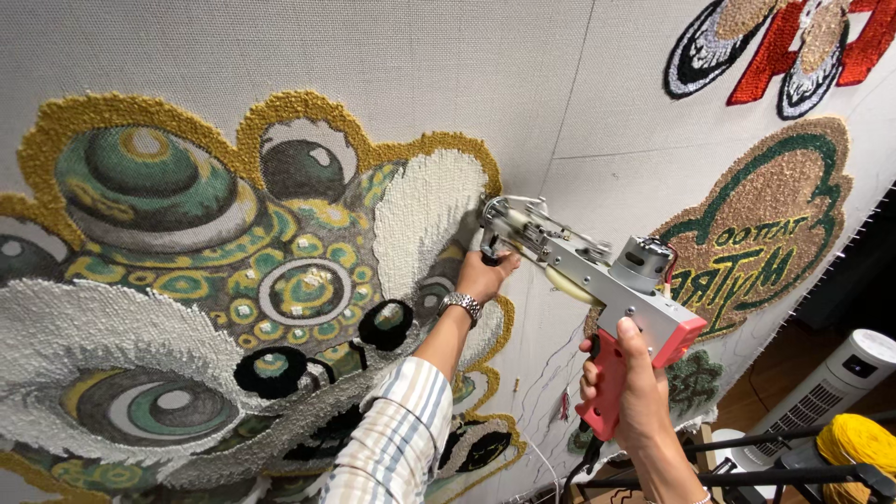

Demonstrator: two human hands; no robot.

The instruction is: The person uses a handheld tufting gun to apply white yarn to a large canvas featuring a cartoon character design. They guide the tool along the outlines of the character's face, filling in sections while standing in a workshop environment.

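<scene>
I see my right hand (633, 387) wrapped around the coral-red pistol grip of a silver metal tufting gun (597, 271), fingers (590, 383) closed tight about the handle. My left hand (483, 275) reaches forward and grips the gun's front handle near its nose, fingers curled shut there; a steel wristwatch (460, 305) sits on that wrist above a striped shirt sleeve (397, 439). The gun's nose presses against the grey stretched backing cloth (373, 56), right at the edge of a white tufted patch (425, 219) in a large gold, green and black lion-head rug design (187, 280). To the right on the cloth sits a tan and green tufted emblem (775, 215). A ball of yellow yarn (857, 443) lies at lower right, beside a white tower fan (826, 387).
</scene>
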